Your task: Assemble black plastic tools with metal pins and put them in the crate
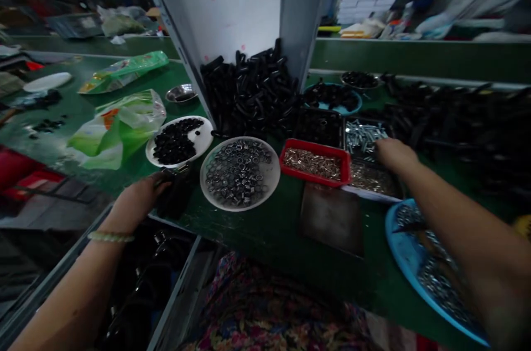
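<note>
My left hand (139,199) is closed on a dark black part (176,193) at the table's near edge; its exact kind is too dark to make out. Just beyond it are a white plate of small black pieces (205,141) and a round tray of metal rings (271,188). My right hand (396,156) reaches into a bin of silvery screws (363,135), fingers curled down at its right side. What its fingertips pinch, if anything, is hidden. In front of that bin is a compartment of small metal pieces (371,178).
A red tray (286,166) holds small coppery pins, with a flat metal plate (332,218) nearer me. A blue basin (400,246) lies under my right forearm. Black curved parts spill from a tall chute (236,3). Plastic bags (120,130) lie left; an open drawer (186,273) sits below.
</note>
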A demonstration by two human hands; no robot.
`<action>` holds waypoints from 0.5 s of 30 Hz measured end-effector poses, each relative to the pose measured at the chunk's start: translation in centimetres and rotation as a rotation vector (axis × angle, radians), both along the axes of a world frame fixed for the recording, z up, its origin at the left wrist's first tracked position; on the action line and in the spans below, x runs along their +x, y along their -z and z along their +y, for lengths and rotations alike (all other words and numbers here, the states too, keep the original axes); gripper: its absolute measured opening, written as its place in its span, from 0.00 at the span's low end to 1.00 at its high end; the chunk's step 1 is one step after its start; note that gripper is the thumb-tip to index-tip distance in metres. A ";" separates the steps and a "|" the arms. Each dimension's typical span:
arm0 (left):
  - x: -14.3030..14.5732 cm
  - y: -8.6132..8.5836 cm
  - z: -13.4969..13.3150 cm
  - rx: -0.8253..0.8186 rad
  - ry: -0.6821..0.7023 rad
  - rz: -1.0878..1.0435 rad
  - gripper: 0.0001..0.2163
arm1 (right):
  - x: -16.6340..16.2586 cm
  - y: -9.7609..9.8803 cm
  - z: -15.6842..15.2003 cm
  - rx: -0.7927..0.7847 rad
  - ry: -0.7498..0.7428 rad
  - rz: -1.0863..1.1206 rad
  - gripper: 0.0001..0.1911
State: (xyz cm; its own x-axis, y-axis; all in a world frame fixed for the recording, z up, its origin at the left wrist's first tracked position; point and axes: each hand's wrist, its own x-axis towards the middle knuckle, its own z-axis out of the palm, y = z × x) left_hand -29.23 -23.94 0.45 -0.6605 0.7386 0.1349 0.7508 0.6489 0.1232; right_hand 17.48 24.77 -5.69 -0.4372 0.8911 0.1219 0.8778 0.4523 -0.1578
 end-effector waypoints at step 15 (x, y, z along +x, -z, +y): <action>19.1 1.7 39.7 0.075 0.616 -0.203 0.11 | 0.5 -3.4 -25.7 -0.007 -0.110 0.750 0.08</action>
State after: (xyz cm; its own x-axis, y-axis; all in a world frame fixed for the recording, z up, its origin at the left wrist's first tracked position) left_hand -10.14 15.73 -1.24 -0.1374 0.9834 0.1181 0.9396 0.0917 0.3297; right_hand 17.96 -0.96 -2.32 -0.3258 0.8487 0.4165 0.4838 0.5282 -0.6978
